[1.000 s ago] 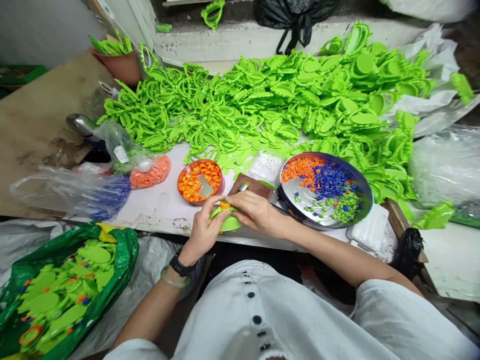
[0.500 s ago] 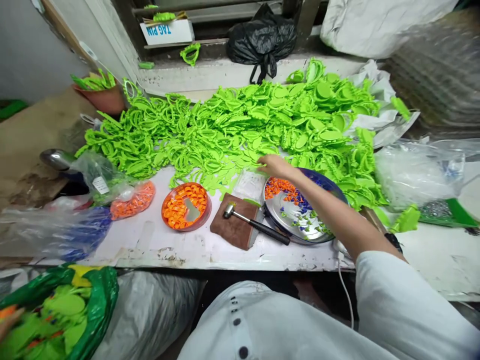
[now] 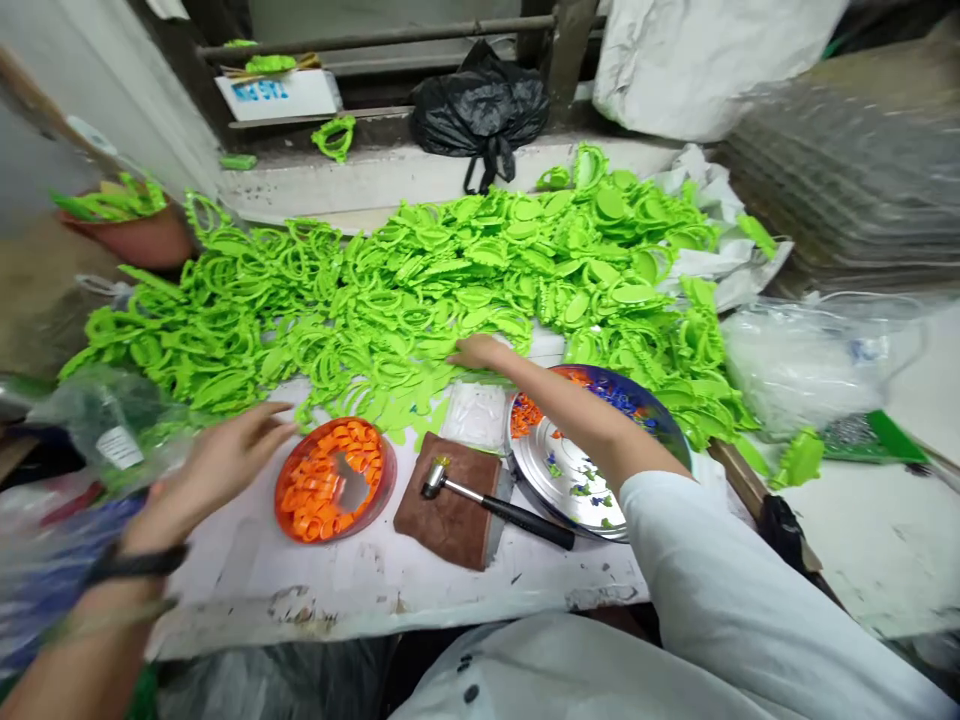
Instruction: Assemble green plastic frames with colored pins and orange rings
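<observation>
My left hand (image 3: 229,465) hangs above the left of the table, fingers stretched and apart, with nothing seen in it. Just to its right stands a round dish (image 3: 390,480) of curled orange plastic pieces (image 3: 319,500). At the front of the heap of bright green plastic pieces (image 3: 450,255), my right hand (image 3: 480,352) has its fingers drawn together and low over flat green pieces (image 3: 420,385); what they hold, if anything, is hidden. A hammer (image 3: 480,497) lies on a brown block (image 3: 435,535). My right forearm crosses over a round metal tin (image 3: 555,500) with small orange, blue and green bits.
A small clear plastic packet (image 3: 474,415) lies behind the block. Plastic bags (image 3: 112,420) crowd the left side, and a clear bag (image 3: 795,360) lies at the right. Behind the heap, a black bag (image 3: 480,105) sits on the sill.
My left hand has come up from the green bag at the lower left to over the table. My right hand stays at the heap's front edge. The view has shifted.
</observation>
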A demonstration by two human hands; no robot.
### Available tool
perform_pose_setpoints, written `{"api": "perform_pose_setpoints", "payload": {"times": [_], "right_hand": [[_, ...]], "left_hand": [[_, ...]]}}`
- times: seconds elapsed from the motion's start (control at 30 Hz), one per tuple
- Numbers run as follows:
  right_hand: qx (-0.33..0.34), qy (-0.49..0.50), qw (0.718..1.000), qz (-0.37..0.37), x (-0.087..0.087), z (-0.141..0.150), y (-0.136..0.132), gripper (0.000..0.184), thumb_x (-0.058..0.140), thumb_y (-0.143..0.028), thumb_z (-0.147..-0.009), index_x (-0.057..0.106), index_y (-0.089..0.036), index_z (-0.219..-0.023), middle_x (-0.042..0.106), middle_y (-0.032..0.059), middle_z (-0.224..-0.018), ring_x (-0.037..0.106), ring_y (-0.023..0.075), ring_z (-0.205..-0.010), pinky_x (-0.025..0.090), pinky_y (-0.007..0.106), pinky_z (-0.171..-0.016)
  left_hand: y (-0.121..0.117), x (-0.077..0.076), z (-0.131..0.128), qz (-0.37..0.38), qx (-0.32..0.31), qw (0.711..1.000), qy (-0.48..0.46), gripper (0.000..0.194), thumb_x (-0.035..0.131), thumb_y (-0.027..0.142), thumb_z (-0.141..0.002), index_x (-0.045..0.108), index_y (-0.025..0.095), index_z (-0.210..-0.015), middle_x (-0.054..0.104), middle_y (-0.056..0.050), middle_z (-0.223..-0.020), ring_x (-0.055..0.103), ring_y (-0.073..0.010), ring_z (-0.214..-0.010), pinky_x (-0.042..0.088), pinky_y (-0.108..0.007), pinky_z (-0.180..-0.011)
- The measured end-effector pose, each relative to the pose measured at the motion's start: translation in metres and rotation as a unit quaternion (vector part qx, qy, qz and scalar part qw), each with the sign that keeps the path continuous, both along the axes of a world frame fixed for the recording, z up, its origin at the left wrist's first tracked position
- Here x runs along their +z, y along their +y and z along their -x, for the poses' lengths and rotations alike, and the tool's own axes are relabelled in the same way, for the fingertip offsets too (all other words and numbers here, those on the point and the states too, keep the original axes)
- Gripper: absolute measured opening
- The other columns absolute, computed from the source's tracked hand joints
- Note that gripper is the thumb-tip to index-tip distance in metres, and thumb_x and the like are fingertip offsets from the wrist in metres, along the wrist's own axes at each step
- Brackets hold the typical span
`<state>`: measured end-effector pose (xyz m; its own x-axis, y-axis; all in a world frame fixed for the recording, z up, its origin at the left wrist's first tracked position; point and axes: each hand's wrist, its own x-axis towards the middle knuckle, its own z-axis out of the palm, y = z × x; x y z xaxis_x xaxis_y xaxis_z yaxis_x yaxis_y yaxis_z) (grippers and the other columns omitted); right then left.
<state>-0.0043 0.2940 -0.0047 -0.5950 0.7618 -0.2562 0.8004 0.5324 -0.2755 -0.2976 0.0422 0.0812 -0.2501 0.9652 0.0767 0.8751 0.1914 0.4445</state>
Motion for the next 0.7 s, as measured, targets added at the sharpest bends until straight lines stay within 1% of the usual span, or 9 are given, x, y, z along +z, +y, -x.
{"api": "perform_pose_setpoints", "payload": {"times": [0.1,0.17,0.23,0.27,0.37,0.47,0.57,0.63,0.7], "right_hand": [[0.054,0.076,0.995,-0.024,0.011,-0.011,-0.007,0.051,0.063,-0.054,-0.090,0.062,-0.021,-0.129,0.071,0.0036,-0.124,0.068,0.0157,-0.104,0.054,0.026,-0.089],[0.039,0.108,0.991,-0.062,0.024,-0.049,0.005,0.055,0.058,-0.054,-0.094,0.054,-0.023,-0.139,0.065,0.0041,-0.135,0.064,0.0173,-0.115,0.051,0.030,-0.097],[-0.045,0.115,0.985,-0.121,0.040,-0.111,0.031,0.057,0.046,-0.051,-0.100,0.051,-0.013,-0.141,0.057,0.0165,-0.143,0.060,0.0257,-0.122,0.049,0.043,-0.101],[-0.138,0.109,0.969,-0.174,0.048,-0.146,0.048,0.056,0.046,-0.051,-0.100,0.055,-0.011,-0.138,0.059,0.0194,-0.139,0.060,0.0266,-0.121,0.049,0.044,-0.099],[-0.331,0.021,0.913,-0.236,0.064,-0.233,0.103,0.059,0.043,-0.049,-0.101,0.055,-0.002,-0.134,0.058,0.0297,-0.132,0.058,0.0287,-0.119,0.047,0.046,-0.097],[-0.343,-0.003,0.912,-0.225,0.056,-0.253,0.140,0.062,0.050,-0.054,-0.096,0.062,0.001,-0.125,0.058,0.0341,-0.128,0.055,0.0356,-0.121,0.040,0.054,-0.100],[-0.300,-0.028,0.931,-0.204,0.034,-0.212,0.143,0.066,0.048,-0.064,-0.093,0.068,-0.005,-0.113,0.056,0.0304,-0.132,0.051,0.0410,-0.124,0.038,0.059,-0.101],[-0.238,-0.036,0.948,-0.207,0.026,-0.181,0.134,0.071,0.052,-0.072,-0.086,0.072,-0.006,-0.100,0.057,0.0290,-0.131,0.050,0.0437,-0.123,0.037,0.061,-0.102],[-0.177,-0.024,0.967,-0.183,0.028,-0.164,0.130,0.071,0.060,-0.077,-0.077,0.074,-0.009,-0.092,0.067,0.0244,-0.115,0.057,0.0387,-0.111,0.042,0.056,-0.098]], "left_hand": [[0.134,-0.040,-0.068,0.024,-0.153,0.987,-0.049,0.044,0.054,0.055,-0.081,0.071,0.022,-0.105,0.076,-0.007,-0.106,0.069,-0.0277,-0.096,0.053,-0.042,-0.091],[0.198,-0.060,-0.110,0.020,-0.204,0.978,-0.049,0.048,0.050,0.051,-0.084,0.069,0.017,-0.113,0.073,-0.012,-0.116,0.066,-0.0276,-0.105,0.049,-0.041,-0.097],[0.236,-0.076,-0.137,0.052,-0.248,0.967,0.014,0.055,0.046,0.049,-0.089,0.062,0.014,-0.128,0.062,-0.018,-0.135,0.056,-0.0310,-0.124,0.041,-0.047,-0.107],[0.246,-0.082,-0.145,0.078,-0.253,0.963,0.051,0.058,0.050,0.050,-0.087,0.060,0.014,-0.132,0.057,-0.020,-0.141,0.049,-0.0356,-0.132,0.037,-0.053,-0.109],[0.257,-0.090,-0.149,0.159,-0.266,0.947,0.084,0.066,0.069,0.052,-0.074,0.064,0.015,-0.128,0.050,-0.024,-0.147,0.037,-0.0464,-0.139,0.033,-0.064,-0.107],[0.268,-0.073,-0.143,0.239,-0.309,0.919,0.053,0.058,0.081,0.052,-0.062,0.074,0.018,-0.108,0.067,-0.018,-0.127,0.060,-0.0377,-0.118,0.046,-0.049,-0.100],[0.308,-0.032,-0.139,0.267,-0.300,0.916,0.024,0.049,0.076,0.059,-0.068,0.075,0.013,-0.086,0.074,-0.010,-0.083,0.069,-0.0251,-0.079,0.054,-0.036,-0.076],[0.350,-0.007,-0.140,0.189,-0.247,0.950,0.033,0.062,0.055,0.066,-0.085,0.072,0.007,-0.094,0.072,-0.012,-0.083,0.067,-0.0246,-0.082,0.053,-0.037,-0.077],[0.396,0.007,-0.145,0.057,-0.178,0.980,0.068,0.075,0.045,0.067,-0.091,0.062,0.000,-0.119,0.068,-0.018,-0.115,0.060,-0.0289,-0.110,0.045,-0.042,-0.099]]}}
